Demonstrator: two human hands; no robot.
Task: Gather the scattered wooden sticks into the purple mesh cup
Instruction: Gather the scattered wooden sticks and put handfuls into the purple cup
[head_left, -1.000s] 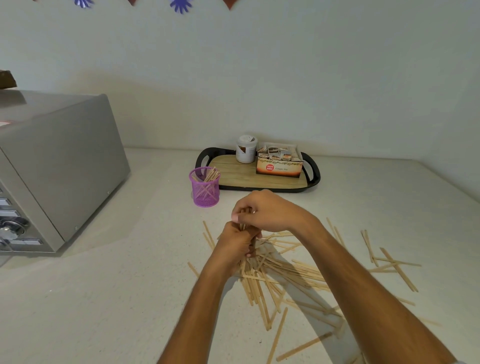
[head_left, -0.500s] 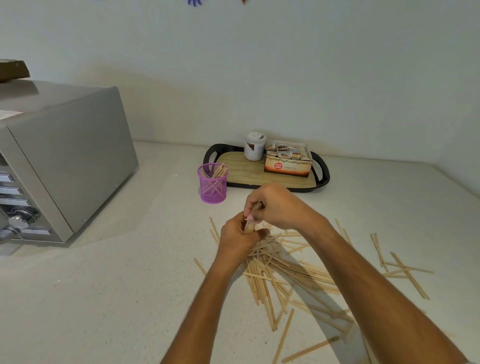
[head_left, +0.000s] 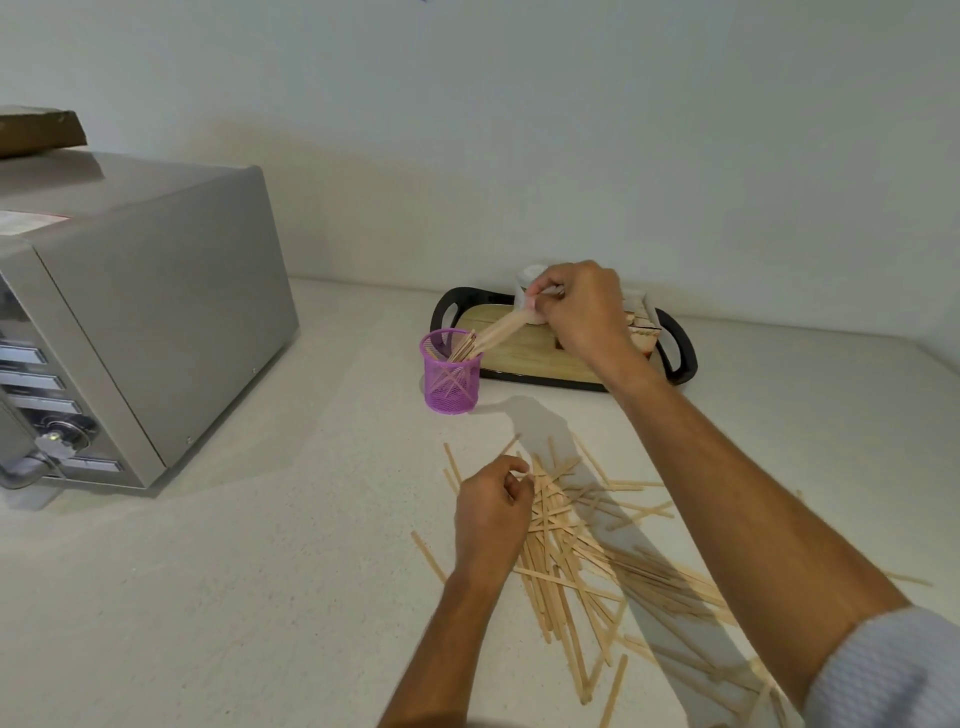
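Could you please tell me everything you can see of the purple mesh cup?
The purple mesh cup is a small round holder of see-through purple wire mesh with a solid rim. It stands upright on the pale counter, just in front of the left end of the black-rimmed tray. Several wooden sticks already lean inside it. The right hand is lowering a bundle of sticks at a slant, its lower ends inside the mouth.

The right hand (head_left: 576, 312) is stretched forward on a long, extended arm, fingers pinched. The left hand (head_left: 491, 512) hangs lower, fingers loosely curled.
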